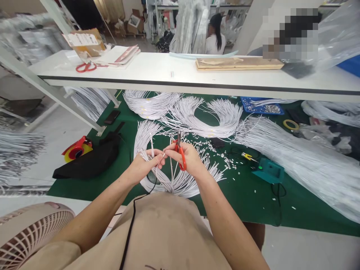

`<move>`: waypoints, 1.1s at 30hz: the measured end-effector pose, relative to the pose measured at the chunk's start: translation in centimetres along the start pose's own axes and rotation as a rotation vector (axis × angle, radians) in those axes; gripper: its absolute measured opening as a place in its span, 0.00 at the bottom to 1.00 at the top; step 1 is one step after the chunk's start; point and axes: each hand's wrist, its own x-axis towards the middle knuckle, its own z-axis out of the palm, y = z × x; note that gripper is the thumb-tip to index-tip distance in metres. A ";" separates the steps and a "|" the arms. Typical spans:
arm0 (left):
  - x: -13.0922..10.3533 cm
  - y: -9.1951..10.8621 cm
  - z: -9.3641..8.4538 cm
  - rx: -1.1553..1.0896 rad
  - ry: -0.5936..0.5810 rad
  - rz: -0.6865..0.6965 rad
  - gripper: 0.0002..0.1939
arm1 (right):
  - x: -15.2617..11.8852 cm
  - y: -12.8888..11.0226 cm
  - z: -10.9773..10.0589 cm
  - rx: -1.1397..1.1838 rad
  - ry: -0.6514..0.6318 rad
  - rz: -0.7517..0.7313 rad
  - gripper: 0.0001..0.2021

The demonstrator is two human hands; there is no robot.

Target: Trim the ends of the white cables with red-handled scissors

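My left hand [147,165] is closed, pinching a white cable near its end, with more strands passing by its fingers. Close against it, my right hand [187,155] has thumb and forefinger at the same cable tip. Red-handled scissors or snips [182,154] are held in that right hand, blades pointing away from me; the exact kind is hard to tell. Under both hands lies a curved bundle of white cables [180,187]. Small white and metallic pieces [222,155] are scattered over the green mat to the right.
More coiled cable bundles [202,123] lie behind. At right are a blue tray [261,106] of small parts, a teal soldering-iron-like holder [268,170] and bagged cables [303,150]. A red tape dispenser [78,148] and black pouch [90,163] sit left. A white shelf [157,69] spans above.
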 end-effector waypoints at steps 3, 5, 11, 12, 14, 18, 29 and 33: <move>0.0 -0.4 0.1 -0.025 0.053 -0.021 0.11 | -0.3 0.7 0.5 -0.039 0.139 0.034 0.09; 0.1 -0.8 0.1 -0.037 0.114 -0.023 0.12 | -0.6 1.1 1.1 -0.102 0.241 0.030 0.09; 0.6 -1.4 0.5 0.021 0.256 0.029 0.12 | -1.4 0.4 2.2 -0.155 0.322 -0.076 0.07; 0.6 -1.4 0.5 0.026 0.277 0.027 0.13 | -1.4 0.3 2.2 -0.108 0.353 -0.065 0.09; 0.8 -1.4 0.6 0.017 0.294 0.018 0.15 | -1.1 0.4 2.0 -0.058 0.469 -0.016 0.11; 0.9 -1.4 0.4 -0.035 0.267 0.017 0.16 | -0.3 1.5 1.8 -0.122 0.451 0.057 0.12; 1.0 -1.4 -1.1 -0.127 0.070 -0.063 0.18 | -0.4 -0.1 1.6 -0.827 0.534 -0.235 0.07; 1.1 -1.5 -1.1 -0.109 0.085 -0.020 0.21 | -0.1 1.6 2.9 -0.671 0.298 -0.080 0.07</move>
